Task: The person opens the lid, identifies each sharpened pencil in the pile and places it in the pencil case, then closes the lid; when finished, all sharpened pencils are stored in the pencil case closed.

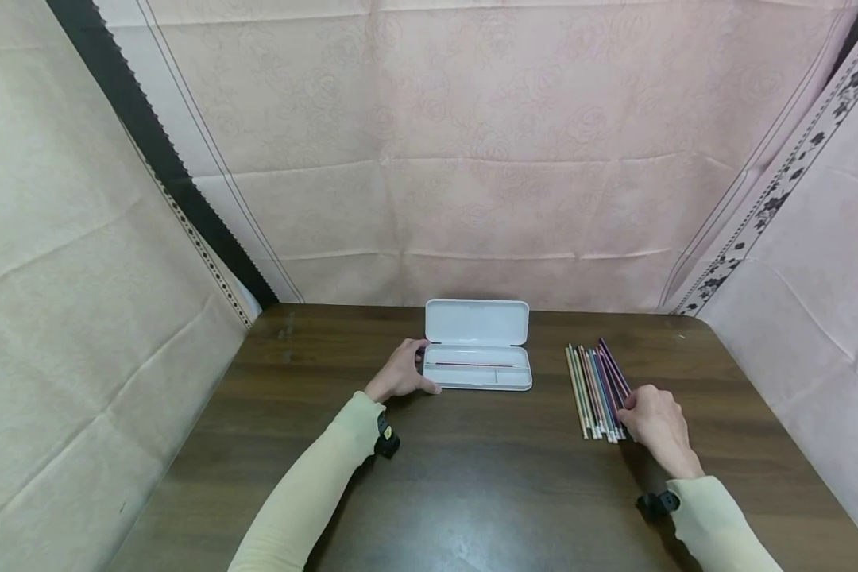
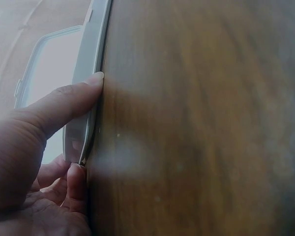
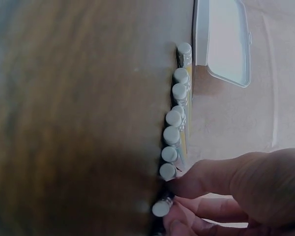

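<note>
A white pencil case (image 1: 472, 384) lies on the table with its lid (image 1: 477, 322) raised at the back. Inside it lies one thin reddish pencil (image 1: 472, 365). My left hand (image 1: 403, 371) holds the case's left end, thumb (image 2: 71, 101) along the front wall and fingers curled at the short side. To the right, several pencils (image 1: 589, 393) lie side by side, their white eraser ends toward me. At the right edge of this row, my right hand (image 1: 659, 419) pinches a dark purple pencil (image 1: 612, 369), whose eraser (image 3: 161, 208) shows below the thumb in the right wrist view.
The brown wooden table (image 1: 472, 469) carries the case and pencils near its back. Pale patterned cloth (image 1: 508, 159) hangs behind the table and on both sides. Dark devices are strapped to both wrists.
</note>
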Motion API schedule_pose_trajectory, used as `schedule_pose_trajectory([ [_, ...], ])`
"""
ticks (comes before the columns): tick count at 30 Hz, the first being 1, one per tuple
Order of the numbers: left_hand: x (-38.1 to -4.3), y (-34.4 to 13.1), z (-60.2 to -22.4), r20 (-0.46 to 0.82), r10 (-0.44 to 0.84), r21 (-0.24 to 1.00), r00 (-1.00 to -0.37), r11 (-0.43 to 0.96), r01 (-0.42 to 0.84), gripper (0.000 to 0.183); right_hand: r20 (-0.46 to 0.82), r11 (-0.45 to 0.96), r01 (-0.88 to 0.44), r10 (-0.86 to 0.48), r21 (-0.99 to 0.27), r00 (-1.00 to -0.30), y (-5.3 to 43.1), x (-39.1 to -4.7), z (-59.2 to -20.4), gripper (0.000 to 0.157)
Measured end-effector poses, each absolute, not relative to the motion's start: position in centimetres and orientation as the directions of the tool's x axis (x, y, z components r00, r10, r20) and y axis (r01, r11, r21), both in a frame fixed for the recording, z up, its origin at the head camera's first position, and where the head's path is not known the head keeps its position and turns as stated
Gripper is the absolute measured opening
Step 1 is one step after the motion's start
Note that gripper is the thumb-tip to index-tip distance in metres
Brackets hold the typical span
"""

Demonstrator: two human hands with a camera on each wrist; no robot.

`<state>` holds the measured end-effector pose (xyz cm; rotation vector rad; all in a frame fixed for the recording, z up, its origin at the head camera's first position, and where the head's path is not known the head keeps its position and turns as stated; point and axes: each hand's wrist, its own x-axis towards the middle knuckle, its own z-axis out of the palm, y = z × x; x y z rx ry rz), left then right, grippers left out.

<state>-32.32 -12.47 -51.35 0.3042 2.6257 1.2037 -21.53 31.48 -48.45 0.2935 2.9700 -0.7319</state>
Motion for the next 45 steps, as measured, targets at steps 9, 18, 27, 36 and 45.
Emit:
schedule_pose_trajectory([
  [9, -32.3, -12.4, -51.3, -0.133, 0.285, 0.766, -0.949, 0.638, 0.084, 0.099, -0.099, 0.861, 0.219, 0.195, -0.459, -0.976, 31.8, -21.5, -48.5, 0.026],
  [18, -32.4, -12.5, -51.3, -0.128, 0.287, 0.760, -0.949, 0.644, 0.092, 0.098, -0.037, 0.861, 0.214, 0.222, -0.462, -0.974, 31.9, -21.2, -48.1, 0.025],
  [27, -32.2, -12.5, -51.3, -0.125, 0.283, 0.757, -0.951, 0.647, 0.093, 0.097, 0.086, 0.859, 0.159, 0.228, -0.486, -0.970, 31.7, -20.7, -47.9, 0.023],
  [36, -32.3, -12.5, -51.5, -0.123, 0.281, 0.753, -0.952, 0.651, 0.095, 0.097, 0.214, 0.837, 0.040, 0.185, -0.546, -0.959, 31.3, -20.4, -47.9, 0.018],
  [45, -32.2, -12.5, -51.3, -0.129, 0.280, 0.755, -0.951, 0.650, 0.089, 0.098, 0.286, 0.808, -0.067, 0.129, -0.585, -0.949, 30.6, -20.4, -47.6, 0.014],
])
